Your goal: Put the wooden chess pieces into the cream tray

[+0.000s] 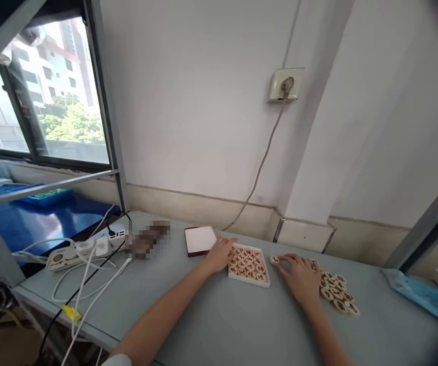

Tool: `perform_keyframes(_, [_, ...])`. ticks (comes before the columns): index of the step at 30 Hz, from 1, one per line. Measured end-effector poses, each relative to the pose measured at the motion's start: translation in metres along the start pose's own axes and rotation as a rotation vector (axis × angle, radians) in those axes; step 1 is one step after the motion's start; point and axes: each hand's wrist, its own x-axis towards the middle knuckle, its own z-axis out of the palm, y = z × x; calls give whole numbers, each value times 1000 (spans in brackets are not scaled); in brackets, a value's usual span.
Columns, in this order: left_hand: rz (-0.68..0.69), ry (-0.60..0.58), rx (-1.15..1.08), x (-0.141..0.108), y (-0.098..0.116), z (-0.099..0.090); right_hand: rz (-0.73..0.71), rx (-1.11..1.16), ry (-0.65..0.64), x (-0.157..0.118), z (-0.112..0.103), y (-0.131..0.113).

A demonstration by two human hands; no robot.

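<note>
A white tray [247,280] holds rows of round xiangqi pieces [249,258] with red characters. My left hand [219,255] is at the tray's far left corner, its fingers closed on the edge there. To the right of the tray, my right hand [300,277] pinches one xiangqi piece [274,260] between thumb and finger, just above or on the desk. Beyond that hand lies a cluster of loose xiangqi pieces [337,292] with dark characters, partly hidden by the hand.
A shallow box lid [200,240], white inside with a dark red rim, lies behind my left hand on the grey desk [241,325]. Power strips [85,249] and tangled cables occupy the left end. A light blue packet [419,295] is at the right, near a metal frame post.
</note>
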Motion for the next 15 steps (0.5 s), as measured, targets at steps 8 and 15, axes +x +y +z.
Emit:
perform_keyframes(8, [64,-65,-152,-42,21,3,-228,309,-162,8,-29,-45])
perform_keyframes(15, [8,-48,-179,-47,24,-2,-287,308,-304,-4,-32,-75])
